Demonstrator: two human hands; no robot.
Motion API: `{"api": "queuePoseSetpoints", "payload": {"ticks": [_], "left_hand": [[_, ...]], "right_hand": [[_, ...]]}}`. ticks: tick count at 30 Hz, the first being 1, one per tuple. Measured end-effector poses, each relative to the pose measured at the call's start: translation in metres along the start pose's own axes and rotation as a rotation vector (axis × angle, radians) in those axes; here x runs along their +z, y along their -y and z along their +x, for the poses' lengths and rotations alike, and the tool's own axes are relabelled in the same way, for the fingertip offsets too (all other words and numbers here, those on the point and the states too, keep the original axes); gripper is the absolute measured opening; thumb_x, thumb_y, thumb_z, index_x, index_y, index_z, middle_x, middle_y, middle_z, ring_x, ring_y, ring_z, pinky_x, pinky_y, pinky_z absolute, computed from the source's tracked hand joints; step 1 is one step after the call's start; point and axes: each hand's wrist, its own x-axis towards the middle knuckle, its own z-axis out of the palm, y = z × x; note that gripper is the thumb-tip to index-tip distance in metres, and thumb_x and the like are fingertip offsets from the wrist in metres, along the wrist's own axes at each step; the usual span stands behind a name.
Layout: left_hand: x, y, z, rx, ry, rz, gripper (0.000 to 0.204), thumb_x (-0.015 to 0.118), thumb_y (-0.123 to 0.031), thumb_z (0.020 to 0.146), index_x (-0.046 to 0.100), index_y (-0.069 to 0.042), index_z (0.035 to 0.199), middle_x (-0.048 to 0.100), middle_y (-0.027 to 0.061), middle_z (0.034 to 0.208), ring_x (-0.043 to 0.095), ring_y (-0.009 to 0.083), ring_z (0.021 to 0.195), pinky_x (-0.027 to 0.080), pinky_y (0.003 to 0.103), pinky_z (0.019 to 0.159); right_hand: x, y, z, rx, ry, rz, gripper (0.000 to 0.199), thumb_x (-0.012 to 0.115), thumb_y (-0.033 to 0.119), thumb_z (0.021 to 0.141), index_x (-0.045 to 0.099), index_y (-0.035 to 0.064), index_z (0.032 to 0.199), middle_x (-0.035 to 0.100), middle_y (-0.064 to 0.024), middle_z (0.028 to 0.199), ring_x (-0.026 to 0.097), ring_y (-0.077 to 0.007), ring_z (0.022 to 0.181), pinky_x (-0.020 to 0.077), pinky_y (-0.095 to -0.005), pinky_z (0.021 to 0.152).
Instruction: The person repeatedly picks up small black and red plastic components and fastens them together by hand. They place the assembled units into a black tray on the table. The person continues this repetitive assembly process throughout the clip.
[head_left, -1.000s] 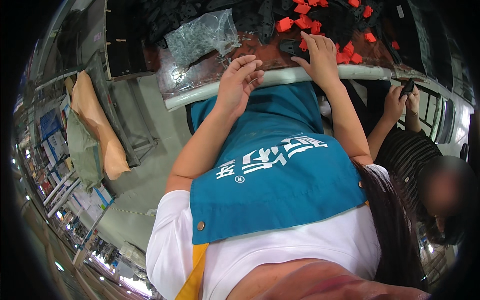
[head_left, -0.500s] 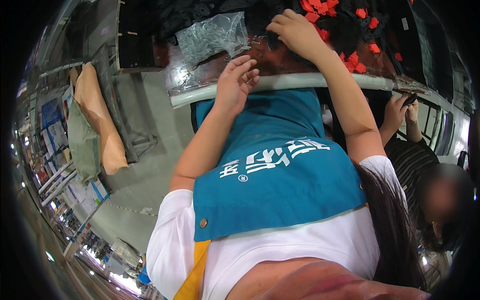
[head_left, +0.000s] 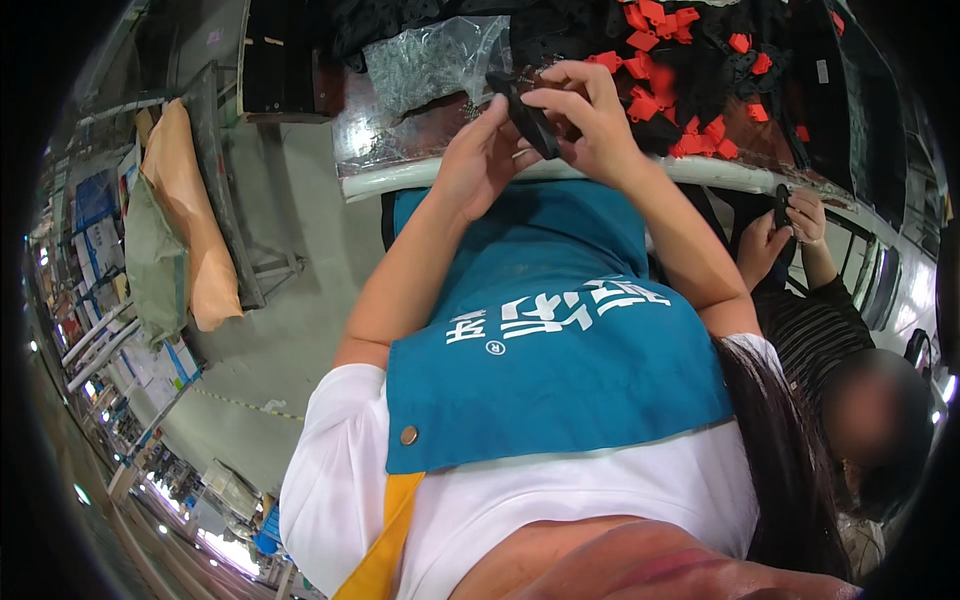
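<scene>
A flat, elongated black plastic part (head_left: 529, 120) is held tilted between my two hands, above the near edge of the worktable. My left hand (head_left: 487, 150) grips its left side with the thumb and fingers. My right hand (head_left: 592, 112) pinches it from the right, with the fingers bent. Just behind my left hand lies a clear plastic bag (head_left: 428, 68) filled with small metal screws. Several red plastic pieces (head_left: 648, 100) are scattered to the right of my right hand, among black parts.
More black parts (head_left: 405, 22) are heaped at the table's far side. White padding (head_left: 400, 182) runs along the near table edge. At the right, a co-worker's hands (head_left: 790, 225) hold a black part. A dark box (head_left: 270, 75) stands at the left, by a cardboard-coloured sheet (head_left: 190, 220).
My right hand has come back from the far parts toward my left hand. A black plastic part is now held between both hands. The co-worker's hands have shifted slightly.
</scene>
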Motion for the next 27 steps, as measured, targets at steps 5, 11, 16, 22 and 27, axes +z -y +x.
{"api": "queuePoseSetpoints", "payload": {"ticks": [5,11,16,22,27], "left_hand": [[-0.01,-0.011,0.004,0.2,-0.16,0.21,0.022,0.056,-0.017,0.093,0.055,-0.007,0.113,0.062,0.0057,0.105,0.061,0.0144,0.094,0.053,0.033,0.079],[-0.022,-0.024,-0.003,0.209,-0.163,0.314,0.029,0.051,-0.006,0.09,0.05,-0.002,0.118,0.063,0.0104,0.108,0.062,0.0185,0.095,0.054,0.034,0.079],[-0.033,-0.02,-0.006,0.247,-0.17,0.313,0.03,0.051,-0.002,0.089,0.051,-0.002,0.118,0.061,0.0122,0.113,0.06,0.0195,0.101,0.052,0.031,0.081],[-0.038,-0.01,-0.003,0.295,-0.12,0.319,0.014,0.054,-0.001,0.089,0.056,-0.007,0.101,0.062,0.013,0.109,0.06,0.0218,0.103,0.054,0.032,0.081],[-0.03,-0.019,-0.012,0.274,0.022,0.28,0.022,0.053,-0.006,0.089,0.058,-0.001,0.11,0.063,0.0167,0.107,0.062,0.026,0.103,0.053,0.032,0.085]], "right_hand": [[0.004,-0.015,-0.003,0.014,-0.106,-0.463,0.05,0.073,0.005,0.067,0.056,0.0093,0.115,0.054,-0.01,0.113,0.05,-0.0293,0.103,0.0418,-0.0391,0.088],[0.009,-0.047,0.011,0.125,0.279,-0.983,0.027,0.072,0.017,0.071,0.059,0.0098,0.093,0.062,-0.0038,0.088,0.054,-0.0251,0.089,0.0417,-0.0387,0.075],[0.021,-0.044,0.021,0.207,0.269,-0.951,0.019,0.072,0.023,0.07,0.062,0.0098,0.079,0.065,-0.0044,0.079,0.057,-0.0251,0.081,0.0414,-0.04,0.072],[0.043,-0.063,0.013,0.252,0.22,-1.023,0.017,0.067,0.022,0.072,0.065,0.0073,0.079,0.067,-0.0074,0.078,0.059,-0.0253,0.078,0.0412,-0.04,0.071],[0.007,-0.027,0.021,0.384,0.194,-0.544,0.008,0.061,0.011,0.078,0.061,0.0047,0.083,0.065,-0.0058,0.076,0.061,-0.0217,0.072,0.0451,-0.0366,0.069]]}}
